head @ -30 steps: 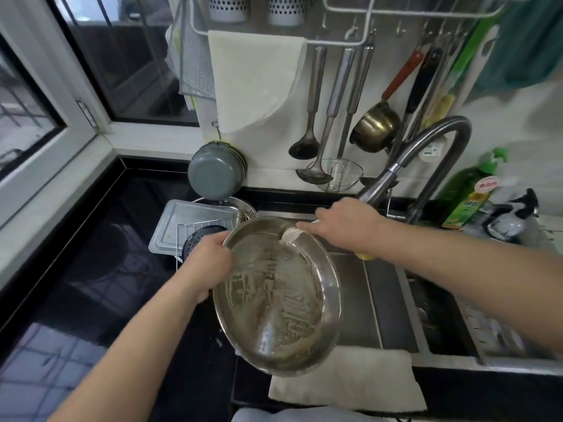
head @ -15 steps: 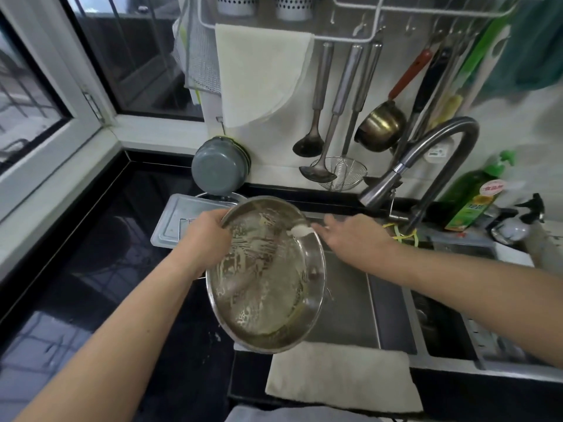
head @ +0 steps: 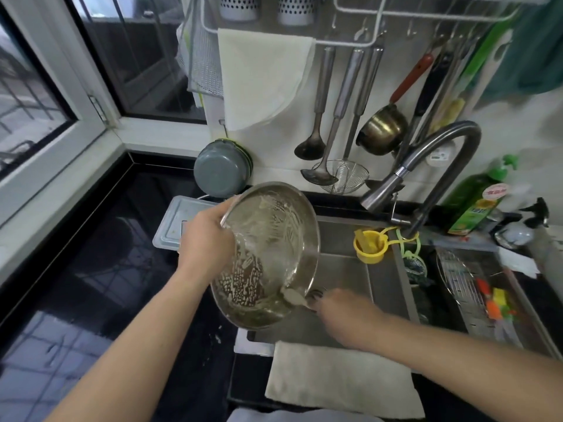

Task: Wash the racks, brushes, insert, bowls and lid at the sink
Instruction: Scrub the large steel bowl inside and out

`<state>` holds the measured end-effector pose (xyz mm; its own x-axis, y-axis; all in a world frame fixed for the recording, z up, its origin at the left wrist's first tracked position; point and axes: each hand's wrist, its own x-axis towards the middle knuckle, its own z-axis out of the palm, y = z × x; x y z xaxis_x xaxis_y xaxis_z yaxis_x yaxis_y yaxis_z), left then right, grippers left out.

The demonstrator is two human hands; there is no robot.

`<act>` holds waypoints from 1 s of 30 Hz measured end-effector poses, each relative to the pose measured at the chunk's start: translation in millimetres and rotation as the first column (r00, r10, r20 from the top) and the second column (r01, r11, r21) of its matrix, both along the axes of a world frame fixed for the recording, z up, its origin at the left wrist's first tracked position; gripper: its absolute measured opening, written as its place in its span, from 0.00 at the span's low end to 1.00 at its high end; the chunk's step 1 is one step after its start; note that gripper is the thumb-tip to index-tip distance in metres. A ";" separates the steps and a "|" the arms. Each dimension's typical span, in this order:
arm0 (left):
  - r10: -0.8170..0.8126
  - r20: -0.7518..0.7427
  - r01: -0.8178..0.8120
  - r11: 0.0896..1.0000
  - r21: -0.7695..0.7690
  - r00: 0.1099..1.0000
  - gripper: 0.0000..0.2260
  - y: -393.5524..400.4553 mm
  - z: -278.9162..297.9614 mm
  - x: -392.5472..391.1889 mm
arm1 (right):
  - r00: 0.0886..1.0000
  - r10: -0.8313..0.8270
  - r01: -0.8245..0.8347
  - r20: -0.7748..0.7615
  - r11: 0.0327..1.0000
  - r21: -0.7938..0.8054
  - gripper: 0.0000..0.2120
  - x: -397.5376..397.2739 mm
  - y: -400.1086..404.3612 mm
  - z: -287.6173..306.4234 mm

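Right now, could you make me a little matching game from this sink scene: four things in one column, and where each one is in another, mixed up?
Things:
1. steel bowl
2. yellow cup
3. green bottle
4. grey bowl

Places:
A. leaning against the wall behind the counter
B. inside the sink, near the faucet
C. tilted over the sink, gripped by the left hand
D. standing right of the faucet

Pairs: 1-C, 2-B, 3-D, 4-A
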<state>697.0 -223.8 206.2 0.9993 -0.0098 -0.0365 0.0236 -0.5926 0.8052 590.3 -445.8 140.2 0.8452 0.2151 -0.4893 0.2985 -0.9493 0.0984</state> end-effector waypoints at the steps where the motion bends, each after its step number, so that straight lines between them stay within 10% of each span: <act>1: -0.004 -0.014 0.004 0.999 -0.041 1.000 0.35 0.8 -4.8 -2.6 | 0.999 -0.047 0.047 0.003 0.999 0.004 0.17 6.0 -2.5 -0.1; 6: 0.053 -0.012 -0.054 0.992 -0.118 0.999 0.37 -2.9 -15.9 -8.3 | 0.908 -0.085 0.164 0.411 0.973 -0.161 0.22 51.5 -34.4 0.8; 13: 0.261 0.007 -0.240 0.899 -0.367 0.965 0.35 -16.5 -29.2 -22.3 | 0.932 -0.339 0.363 -0.130 0.851 0.380 0.11 -2.1 30.8 -32.3; 20: 0.377 0.043 -0.299 0.795 -0.528 0.925 0.29 -16.1 -38.0 -33.9 | 0.912 -0.275 0.282 0.305 0.959 0.020 0.18 48.4 -13.9 2.7; 26: 0.436 0.069 -0.297 0.712 -0.636 0.897 0.24 -13.4 -43.9 -33.1 | 0.889 -0.394 0.458 -0.234 0.733 0.503 0.12 -4.7 61.3 -2.7; 30: 0.453 0.044 -0.307 0.669 -0.677 0.890 0.19 -8.7 -52.5 -35.7 | 0.905 -0.417 0.393 0.078 0.894 0.216 0.14 26.0 22.1 5.4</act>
